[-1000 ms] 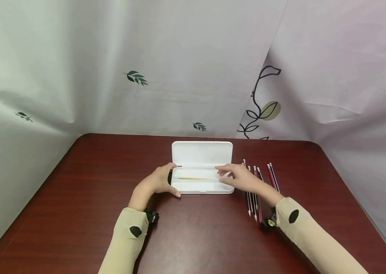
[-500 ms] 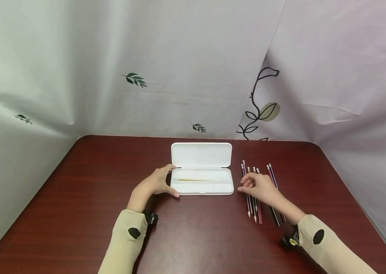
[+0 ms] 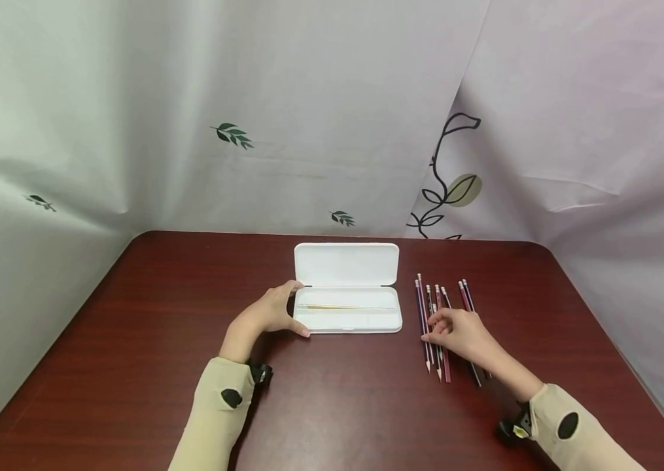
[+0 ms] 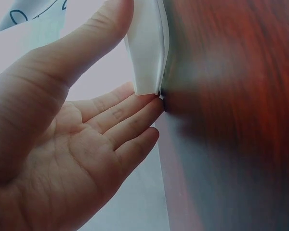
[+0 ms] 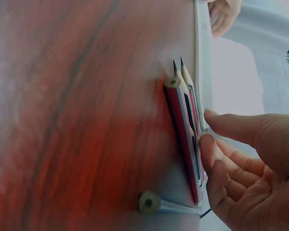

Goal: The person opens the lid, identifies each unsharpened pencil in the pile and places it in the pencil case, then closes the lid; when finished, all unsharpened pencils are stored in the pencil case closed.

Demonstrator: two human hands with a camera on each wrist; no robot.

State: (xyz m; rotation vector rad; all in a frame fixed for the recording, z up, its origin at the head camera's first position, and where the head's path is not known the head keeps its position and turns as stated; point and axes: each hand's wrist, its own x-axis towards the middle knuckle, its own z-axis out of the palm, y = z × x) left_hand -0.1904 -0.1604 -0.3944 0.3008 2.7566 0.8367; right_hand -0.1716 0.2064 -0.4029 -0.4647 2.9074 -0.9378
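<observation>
Several pencils (image 3: 447, 367) flank the case (image 3: 381, 321) at three o'clock. Right hand (image 3: 462, 333), fingers parted, seemingly picking, needs a pinch. Left hand (image 3: 268, 313) spreads at nine.

pencils (image 3: 422, 317) lie right of the case (image 3: 332, 320), with seemingly one stick (image 3: 332, 307) inside.

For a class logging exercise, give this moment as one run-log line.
left hand: touches white case | right hand: over pencils, contact unclear | case: open, slim stick inside
</observation>
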